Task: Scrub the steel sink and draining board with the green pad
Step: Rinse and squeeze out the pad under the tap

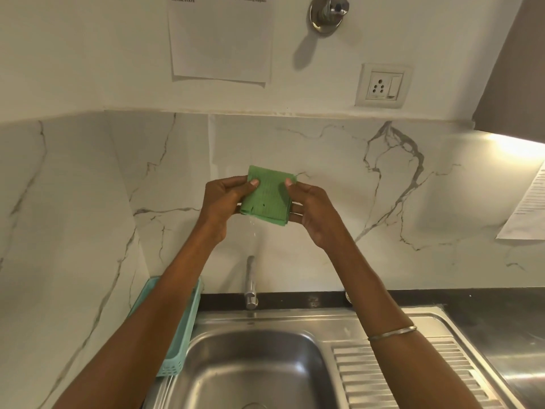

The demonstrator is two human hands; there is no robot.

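Two surfaces await scrubbing: the stainless steel sink basin (250, 370) and ribbed steel draining board (413, 376). Above them, the left hand (224, 202) and right hand (312, 211) pinch the dripping square green scouring pad (267, 196).

A white marble backsplash (324, 178) with grey veins runs behind the dark tabletop (486, 299). A steel tap (250, 286) stands upright at the back edge. A turquoise plastic basket (181, 329) sits in the corner to the left. On the painted wall above hang a printed paper sheet (221, 39), a round chrome wall fitting (327, 13) and a white socket with switch (383, 85). Another printed sheet (528, 208) hangs at far right, below a lit cabinet (513, 69).
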